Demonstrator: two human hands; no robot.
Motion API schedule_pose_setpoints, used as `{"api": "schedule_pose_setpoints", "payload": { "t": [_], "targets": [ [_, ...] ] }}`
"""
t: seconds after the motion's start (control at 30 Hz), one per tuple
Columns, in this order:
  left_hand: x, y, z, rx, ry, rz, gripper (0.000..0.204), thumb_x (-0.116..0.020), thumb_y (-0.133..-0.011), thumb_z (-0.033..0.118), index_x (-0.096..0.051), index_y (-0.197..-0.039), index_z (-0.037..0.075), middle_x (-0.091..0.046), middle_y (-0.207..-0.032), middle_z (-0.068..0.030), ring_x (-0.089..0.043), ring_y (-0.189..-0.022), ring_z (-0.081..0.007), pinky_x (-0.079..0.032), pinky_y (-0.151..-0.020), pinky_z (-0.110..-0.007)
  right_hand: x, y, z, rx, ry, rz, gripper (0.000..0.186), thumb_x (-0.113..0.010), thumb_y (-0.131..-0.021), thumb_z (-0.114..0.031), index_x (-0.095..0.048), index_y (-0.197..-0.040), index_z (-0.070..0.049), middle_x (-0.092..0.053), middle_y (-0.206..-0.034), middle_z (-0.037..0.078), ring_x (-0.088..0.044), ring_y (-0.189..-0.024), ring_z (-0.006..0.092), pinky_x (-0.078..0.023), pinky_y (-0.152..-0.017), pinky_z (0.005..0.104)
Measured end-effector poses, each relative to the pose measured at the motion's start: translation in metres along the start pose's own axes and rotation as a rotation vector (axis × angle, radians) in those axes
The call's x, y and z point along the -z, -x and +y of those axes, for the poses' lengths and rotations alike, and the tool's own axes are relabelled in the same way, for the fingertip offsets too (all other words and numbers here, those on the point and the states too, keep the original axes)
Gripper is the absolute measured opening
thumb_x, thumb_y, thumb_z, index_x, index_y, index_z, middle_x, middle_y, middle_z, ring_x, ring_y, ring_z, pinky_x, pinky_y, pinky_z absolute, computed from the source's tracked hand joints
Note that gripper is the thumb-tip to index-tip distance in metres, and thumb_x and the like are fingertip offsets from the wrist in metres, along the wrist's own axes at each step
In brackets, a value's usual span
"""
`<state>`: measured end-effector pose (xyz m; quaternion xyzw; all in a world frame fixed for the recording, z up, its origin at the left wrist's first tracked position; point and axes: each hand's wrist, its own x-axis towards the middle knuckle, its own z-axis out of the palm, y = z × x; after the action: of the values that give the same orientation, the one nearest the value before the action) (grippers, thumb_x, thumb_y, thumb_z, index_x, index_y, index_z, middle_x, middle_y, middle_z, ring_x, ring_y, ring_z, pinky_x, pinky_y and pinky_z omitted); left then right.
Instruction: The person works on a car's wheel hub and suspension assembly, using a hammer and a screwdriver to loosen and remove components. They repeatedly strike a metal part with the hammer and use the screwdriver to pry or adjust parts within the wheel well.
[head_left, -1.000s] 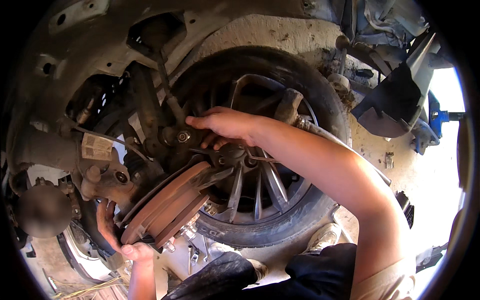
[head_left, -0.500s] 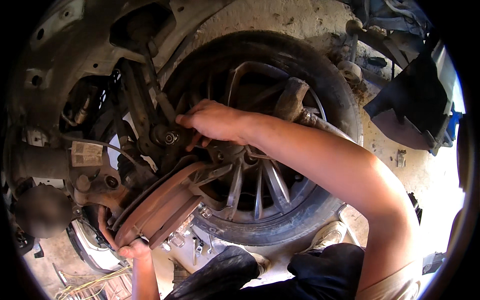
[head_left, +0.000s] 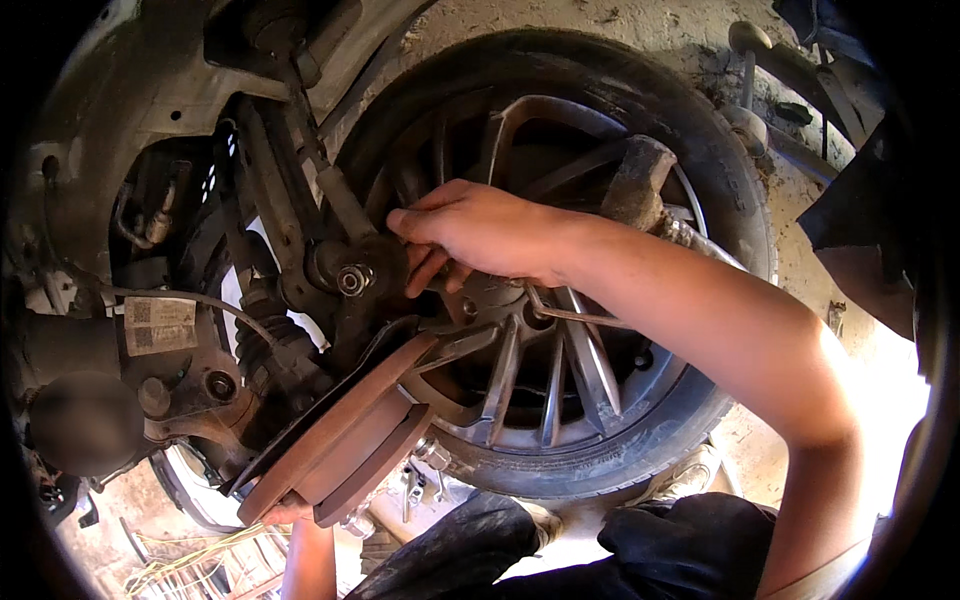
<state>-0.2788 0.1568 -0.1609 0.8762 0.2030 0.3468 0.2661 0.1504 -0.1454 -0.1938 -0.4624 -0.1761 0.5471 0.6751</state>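
At the lower left a rusty brake disc (head_left: pixel 345 425) stands tilted on its hub. My left hand (head_left: pixel 290 512) grips its lower edge; most of the fingers are behind the disc. My right hand (head_left: pixel 480 232) reaches across the wheel to a dark suspension joint with a bolt and nut (head_left: pixel 352 280). Its fingers are bent against the joint's right side, and whatever they hold there is hidden. Above the joint a link rod (head_left: pixel 340 195) runs upward. Chrome lug nuts (head_left: pixel 432 452) sit on the hub studs.
An alloy wheel with its tyre (head_left: pixel 690 130) lies flat on the ground under my right arm. On it rest a heavy hammer (head_left: pixel 640 180) and a thin metal rod (head_left: pixel 575 318). Below the disc are wrenches (head_left: pixel 412 490) and yellow wires (head_left: pixel 180 565). A cable (head_left: pixel 190 297) crosses the suspension.
The view has shifted, so the wheel and disc appear farther right. Less of my left hand shows behind the disc's edge. My right hand stays at the joint.
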Motion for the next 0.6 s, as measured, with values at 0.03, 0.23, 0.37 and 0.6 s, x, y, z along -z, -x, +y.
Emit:
{"api": "schedule_pose_setpoints", "payload": {
  "t": [0.03,0.23,0.37,0.6],
  "targets": [
    [0.002,0.002,-0.002,0.010,0.003,-0.005,0.101,-0.020,-0.095,0.076,-0.036,-0.143,-0.011,-0.046,-0.140,-0.0286,-0.053,-0.125,-0.0397,-0.047,-0.103,-0.047,0.001,0.001,0.001,0.002,0.005,0.015,0.039,-0.053,-0.102,-0.038,-0.064,-0.106,-0.001,-0.069,-0.096,0.009,-0.070,-0.090,0.0169,-0.050,-0.070,0.0276],
    [0.012,0.007,-0.003,0.032,0.006,-0.003,0.099,-0.021,-0.095,0.075,-0.035,-0.143,-0.011,-0.046,-0.141,-0.0286,-0.053,-0.125,-0.0396,-0.047,-0.104,-0.047,0.002,0.014,-0.002,0.000,0.097,0.054,0.043,-0.053,-0.102,-0.042,-0.068,-0.104,-0.002,-0.073,-0.094,0.009,-0.069,-0.089,0.0154,-0.049,-0.073,0.0290],
    [0.005,-0.004,0.008,0.017,0.025,-0.008,0.098,-0.021,-0.096,0.074,-0.034,-0.144,-0.011,-0.045,-0.141,-0.0286,-0.053,-0.125,-0.0396,-0.046,-0.105,-0.048,0.006,0.016,-0.002,0.036,0.134,0.069,0.049,-0.051,-0.101,-0.040,-0.064,-0.117,0.004,-0.071,-0.107,0.016,-0.068,-0.097,0.0229,-0.051,-0.080,0.0353],
    [-0.062,-0.049,0.102,-0.076,0.109,-0.097,0.097,-0.022,-0.097,0.073,-0.032,-0.145,-0.010,-0.045,-0.142,-0.0286,-0.053,-0.126,-0.0395,-0.046,-0.105,-0.048,-0.018,-0.018,-0.016,0.206,0.096,0.328,0.056,-0.052,-0.101,-0.044,-0.062,-0.117,0.008,-0.070,-0.101,0.017,-0.066,-0.089,0.0231,-0.051,-0.077,0.0341]
  ]
}}
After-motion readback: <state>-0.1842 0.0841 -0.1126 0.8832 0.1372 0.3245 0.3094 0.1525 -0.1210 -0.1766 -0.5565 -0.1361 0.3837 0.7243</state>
